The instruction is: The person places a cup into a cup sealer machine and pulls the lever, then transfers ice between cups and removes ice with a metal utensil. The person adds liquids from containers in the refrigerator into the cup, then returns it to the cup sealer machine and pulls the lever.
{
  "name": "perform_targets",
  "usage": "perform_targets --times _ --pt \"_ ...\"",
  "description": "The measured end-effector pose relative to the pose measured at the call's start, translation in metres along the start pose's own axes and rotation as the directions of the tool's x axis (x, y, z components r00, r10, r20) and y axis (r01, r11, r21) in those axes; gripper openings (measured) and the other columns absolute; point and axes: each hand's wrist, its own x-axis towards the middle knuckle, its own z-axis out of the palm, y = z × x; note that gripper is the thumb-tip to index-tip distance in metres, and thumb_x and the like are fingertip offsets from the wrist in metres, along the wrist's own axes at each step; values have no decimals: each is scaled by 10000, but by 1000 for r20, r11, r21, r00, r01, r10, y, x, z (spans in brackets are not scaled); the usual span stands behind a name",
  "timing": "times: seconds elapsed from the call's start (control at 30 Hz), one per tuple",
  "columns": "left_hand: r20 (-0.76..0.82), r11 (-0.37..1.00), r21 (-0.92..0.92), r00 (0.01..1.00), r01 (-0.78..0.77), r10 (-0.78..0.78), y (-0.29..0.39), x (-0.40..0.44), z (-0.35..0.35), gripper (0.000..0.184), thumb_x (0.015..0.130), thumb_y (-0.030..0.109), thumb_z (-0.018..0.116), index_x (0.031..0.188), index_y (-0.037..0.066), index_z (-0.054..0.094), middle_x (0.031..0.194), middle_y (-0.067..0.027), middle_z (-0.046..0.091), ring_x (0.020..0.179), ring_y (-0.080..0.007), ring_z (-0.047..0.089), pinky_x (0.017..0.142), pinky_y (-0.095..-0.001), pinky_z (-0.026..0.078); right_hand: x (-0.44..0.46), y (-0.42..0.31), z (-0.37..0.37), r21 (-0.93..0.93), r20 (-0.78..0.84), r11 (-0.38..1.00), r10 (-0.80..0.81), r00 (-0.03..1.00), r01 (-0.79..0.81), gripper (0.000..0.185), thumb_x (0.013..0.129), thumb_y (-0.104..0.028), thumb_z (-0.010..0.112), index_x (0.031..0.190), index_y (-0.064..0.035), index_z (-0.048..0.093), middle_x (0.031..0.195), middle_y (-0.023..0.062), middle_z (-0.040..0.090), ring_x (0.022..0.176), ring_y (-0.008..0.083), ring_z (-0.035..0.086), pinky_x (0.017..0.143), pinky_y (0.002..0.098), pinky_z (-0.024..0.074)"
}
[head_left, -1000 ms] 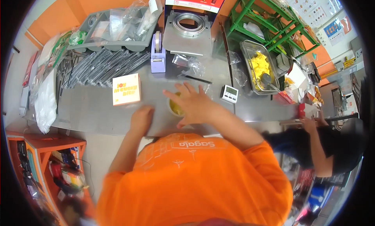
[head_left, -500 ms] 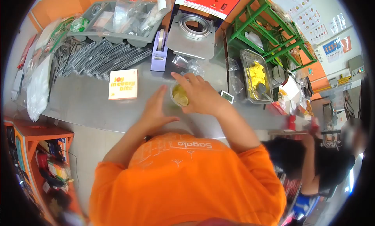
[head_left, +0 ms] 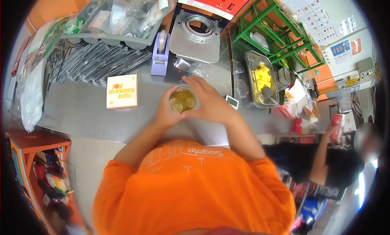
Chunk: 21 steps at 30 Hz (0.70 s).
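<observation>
A clear cup of yellowish drink (head_left: pixel 183 100) with pale round slices in it stands between my two hands, above the metal counter. My left hand (head_left: pixel 165 110) wraps its left side, and my right hand (head_left: pixel 207 99) curves round its right side. Whether the cup's base touches the counter is hidden. Beyond the hands sits the cup sealer (head_left: pixel 198 35), its round metal ring facing up. To the left of the cup lies a cream box (head_left: pixel 122 91) printed "joy in every bite". A small white device with a screen (head_left: pixel 232 101) is beside my right wrist.
Wrapped straws (head_left: pixel 99 64) lie in front of a grey tray (head_left: pixel 118 40) of plastic packets. A purple tape dispenser (head_left: pixel 160 58) stands beside the sealer. At right are a clear tub of yellow food (head_left: pixel 263 78) and a green rack (head_left: pixel 276 31). A co-worker (head_left: pixel 337 164) holds a red item.
My left hand has come in from beside the cup and closed round it, joining my right hand. At right, the co-worker's hand has risen with a red item.
</observation>
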Motion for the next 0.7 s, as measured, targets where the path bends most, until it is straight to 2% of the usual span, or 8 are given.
perform_targets --times 0.07,0.23,0.3,0.33,0.43,0.53,0.6,0.7 --pt "-55 956 294 998 6 11 3 -1 1 956 514 204 879 1272 18 328 1206 -135 461 1131 -237 466 958 -353 383 -12 25 -1 -46 -30 998 35 999 -36 774 685 -364 740 1316 -86 390 1336 232 346 1234 392 360 998 421 341" --pt "-81 959 285 996 -8 32 4 -5 -9 980 469 179 894 1263 22 341 1204 -128 464 1122 -234 473 949 -354 395 -41 59 6 -146 -66 970 186 980 -194 614 755 -336 695 1272 -101 460 1353 214 339 1267 370 327 1009 404 330" --pt "-69 949 315 997 2 21 -1 -7 -13 982 467 176 895 1264 20 341 1204 -127 465 1120 -235 474 949 -356 396 -48 66 9 115 32 952 281 959 -283 558 771 -323 682 1249 -115 485 1359 202 336 1254 368 349 1009 404 332" --pt "-99 948 319 995 21 12 -4 -7 -13 988 467 175 894 1267 20 336 1205 -128 464 1122 -237 473 951 -358 396 -50 72 13 118 23 951 286 958 -287 558 771 -323 682 1249 -115 485 1359 202 336 1254 368 349 1009 404 332" --pt "-119 932 361 993 25 19 -9 -8 -15 998 465 174 893 1274 19 329 1208 -129 463 1127 -242 471 957 -360 394 -54 84 29 82 -184 959 283 941 -273 418 781 -315 656 1125 -91 574 1234 168 478 1132 345 477 937 450 376" --pt "-121 934 357 992 20 25 -17 -10 -18 1003 466 174 891 1279 19 325 1215 -131 460 1135 -247 467 962 -362 392 -34 95 34 -95 -105 917 378 920 -388 216 800 -229 614 972 -98 628 1042 94 580 970 280 567 840 419 417" --pt "-127 949 314 992 27 13 -18 -10 -18 1004 466 174 889 1281 18 324 1220 -133 457 1140 -249 464 965 -363 390 -14 100 43 -438 -180 857 212 960 -271 108 797 -174 582 863 -104 631 880 39 597 849 222 584 757 381 419" --pt "-93 917 398 996 33 5 -10 -10 -21 1030 492 133 879 1312 27 266 1242 -129 442 1163 -231 447 989 -356 363 7 107 54 -642 -91 725 251 964 -249 97 795 -169 573 841 -103 628 859 40 598 838 204 580 747 370 417"
